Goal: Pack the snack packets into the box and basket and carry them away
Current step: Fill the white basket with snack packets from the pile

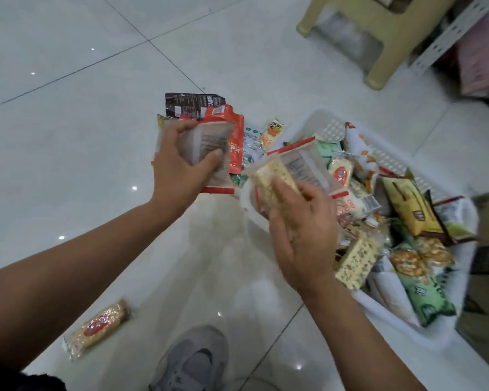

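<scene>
White floor tiles (68, 80) hold a small pile of packets (223, 128) and one stray bar (98, 328), while the basket (333, 128) looks nearly full and the left hand (181, 165) and right hand (302, 230) each grip a clear packet, so packing seems well along, carrying not yet begun.

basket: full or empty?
Nearly full. The white basket holds a heap of snack packets that reaches about its rim; more packets lie outside on the floor.
</scene>
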